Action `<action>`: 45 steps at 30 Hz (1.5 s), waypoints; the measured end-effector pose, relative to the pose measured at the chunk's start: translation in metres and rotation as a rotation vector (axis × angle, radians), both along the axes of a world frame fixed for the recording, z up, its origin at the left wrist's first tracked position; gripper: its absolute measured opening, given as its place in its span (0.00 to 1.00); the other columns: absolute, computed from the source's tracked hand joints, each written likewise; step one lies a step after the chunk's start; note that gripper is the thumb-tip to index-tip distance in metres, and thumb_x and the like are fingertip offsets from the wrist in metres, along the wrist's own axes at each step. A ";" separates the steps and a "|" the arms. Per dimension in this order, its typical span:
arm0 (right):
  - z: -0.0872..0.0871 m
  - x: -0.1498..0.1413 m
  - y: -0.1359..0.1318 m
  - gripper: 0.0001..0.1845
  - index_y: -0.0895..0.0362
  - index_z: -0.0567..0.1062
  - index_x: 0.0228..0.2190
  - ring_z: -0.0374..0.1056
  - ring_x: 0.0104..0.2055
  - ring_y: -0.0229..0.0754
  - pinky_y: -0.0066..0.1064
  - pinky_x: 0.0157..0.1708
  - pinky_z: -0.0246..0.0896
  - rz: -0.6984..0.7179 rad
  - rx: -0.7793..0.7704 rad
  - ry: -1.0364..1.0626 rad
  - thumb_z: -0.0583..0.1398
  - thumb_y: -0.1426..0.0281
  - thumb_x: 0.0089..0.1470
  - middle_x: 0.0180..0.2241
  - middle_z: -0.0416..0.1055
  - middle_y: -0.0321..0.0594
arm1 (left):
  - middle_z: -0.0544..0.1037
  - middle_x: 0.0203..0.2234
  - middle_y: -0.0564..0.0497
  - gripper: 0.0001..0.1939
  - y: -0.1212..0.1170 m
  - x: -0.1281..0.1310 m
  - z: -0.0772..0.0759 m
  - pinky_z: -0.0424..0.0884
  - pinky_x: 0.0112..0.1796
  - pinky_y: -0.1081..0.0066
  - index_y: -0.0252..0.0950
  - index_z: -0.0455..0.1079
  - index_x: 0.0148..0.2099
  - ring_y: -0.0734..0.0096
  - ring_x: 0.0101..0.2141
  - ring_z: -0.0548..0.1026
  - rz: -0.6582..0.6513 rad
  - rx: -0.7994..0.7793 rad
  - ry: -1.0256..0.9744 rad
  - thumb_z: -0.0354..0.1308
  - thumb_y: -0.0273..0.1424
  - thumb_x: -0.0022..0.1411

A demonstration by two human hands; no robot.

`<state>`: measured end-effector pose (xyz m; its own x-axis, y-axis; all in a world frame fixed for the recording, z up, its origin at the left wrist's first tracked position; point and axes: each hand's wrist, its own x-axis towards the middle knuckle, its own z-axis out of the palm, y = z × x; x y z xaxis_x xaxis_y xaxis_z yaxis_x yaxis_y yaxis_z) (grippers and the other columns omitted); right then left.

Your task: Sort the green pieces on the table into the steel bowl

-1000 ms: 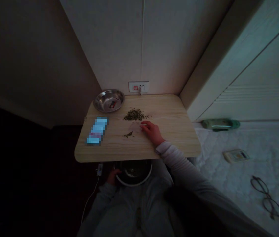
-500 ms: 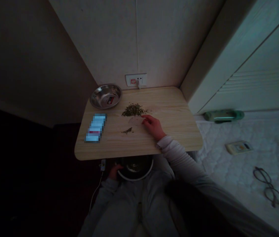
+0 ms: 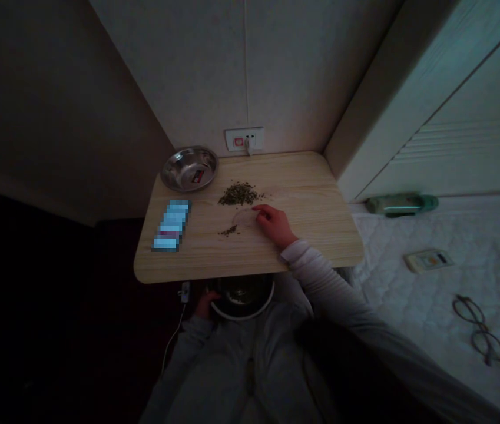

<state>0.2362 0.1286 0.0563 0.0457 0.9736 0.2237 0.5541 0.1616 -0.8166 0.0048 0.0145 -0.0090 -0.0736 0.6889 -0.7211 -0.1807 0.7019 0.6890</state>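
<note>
My right hand (image 3: 275, 225) is over the wooden table, its fingers pinched on a thin, see-through rounded piece (image 3: 246, 217), perhaps clear plastic. That piece lies between a larger heap of small dark green-brown bits (image 3: 238, 194), like seeds or dried leaves, and a smaller scatter of the same bits (image 3: 228, 231) nearer me. Below the table's front edge, my left hand (image 3: 208, 303) grips the left side of a dark bowl (image 3: 243, 292) with a pale rim at my lap. The table hides the bowl's far part, and its contents are too dark to name.
A shiny metal bowl (image 3: 190, 169) stands on the table's (image 3: 315, 194) back left, with a lit phone (image 3: 172, 226) before it. Behind is a wall socket (image 3: 244, 139) with a plug. A green bottle (image 3: 402, 204), a small pale box-like object (image 3: 429, 260) and a looped cord (image 3: 470, 312) lie on quilted bedding.
The see-through piece has shifted slightly toward me and away from the larger heap, in my right hand's pinch. My left hand stays on the dark bowl.
</note>
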 end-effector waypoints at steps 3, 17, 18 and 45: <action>-0.001 0.000 0.000 0.16 0.58 0.70 0.34 0.57 0.21 0.32 0.24 0.24 0.53 -0.012 -0.005 0.006 0.50 0.72 0.42 0.21 0.66 0.34 | 0.67 0.09 0.55 0.06 0.000 0.001 0.002 0.61 0.26 0.69 0.36 0.63 0.09 0.72 0.19 0.65 0.009 0.005 -0.001 0.52 0.21 0.28; 0.001 0.001 -0.001 0.15 0.58 0.70 0.34 0.57 0.20 0.31 0.23 0.23 0.51 0.098 -0.027 0.022 0.50 0.73 0.42 0.19 0.64 0.32 | 0.67 0.09 0.53 0.06 0.000 0.002 0.005 0.61 0.27 0.68 0.35 0.63 0.09 0.68 0.22 0.67 0.062 -0.022 -0.016 0.53 0.20 0.27; 0.000 0.001 -0.001 0.15 0.58 0.70 0.34 0.57 0.20 0.31 0.23 0.23 0.51 0.097 -0.028 0.035 0.50 0.73 0.42 0.19 0.63 0.32 | 0.67 0.09 0.53 0.06 0.000 0.003 0.005 0.61 0.27 0.68 0.36 0.63 0.09 0.68 0.22 0.67 0.063 -0.025 -0.019 0.53 0.20 0.27; 0.003 -0.012 -0.024 0.14 0.58 0.67 0.36 0.57 0.21 0.31 0.22 0.24 0.52 0.195 -0.040 0.014 0.51 0.72 0.44 0.20 0.65 0.32 | 0.69 0.10 0.54 0.04 -0.001 0.000 0.006 0.62 0.26 0.67 0.36 0.64 0.12 0.67 0.21 0.68 0.104 -0.074 -0.051 0.53 0.21 0.28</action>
